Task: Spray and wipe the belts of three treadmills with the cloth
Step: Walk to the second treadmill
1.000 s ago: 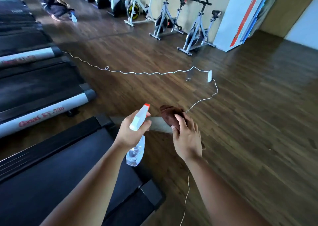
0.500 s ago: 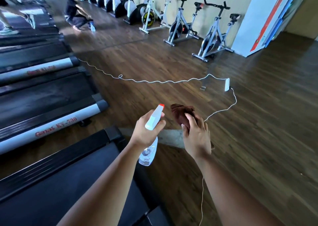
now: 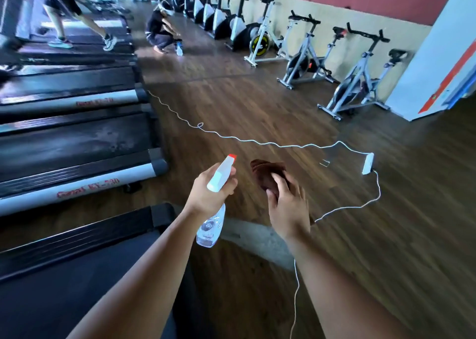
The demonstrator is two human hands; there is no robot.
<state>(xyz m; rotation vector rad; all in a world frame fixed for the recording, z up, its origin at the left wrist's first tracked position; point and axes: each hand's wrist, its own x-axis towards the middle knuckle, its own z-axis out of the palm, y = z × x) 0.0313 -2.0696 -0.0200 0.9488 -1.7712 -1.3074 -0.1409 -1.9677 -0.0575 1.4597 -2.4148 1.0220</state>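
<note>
My left hand (image 3: 208, 194) grips a clear spray bottle (image 3: 212, 225) with a white head and red nozzle, held above the wooden floor just past the rear end of the nearest treadmill belt (image 3: 77, 282). Beside it, my right hand (image 3: 287, 204) holds a bunched brown cloth (image 3: 266, 172). A second treadmill belt (image 3: 72, 142) lies to the left, and a third treadmill belt (image 3: 67, 83) lies beyond it.
A white cable (image 3: 257, 141) with a power strip (image 3: 367, 164) snakes over the wooden floor ahead. Spin bikes (image 3: 304, 55) line the right wall. A person crouches (image 3: 161, 31) with a bottle farther on, and another person's legs (image 3: 64, 24) move on a far treadmill.
The view has tilted up and along the row, so more treadmills, bikes and a running person appear. Both hands keep their grip and stay side by side.
</note>
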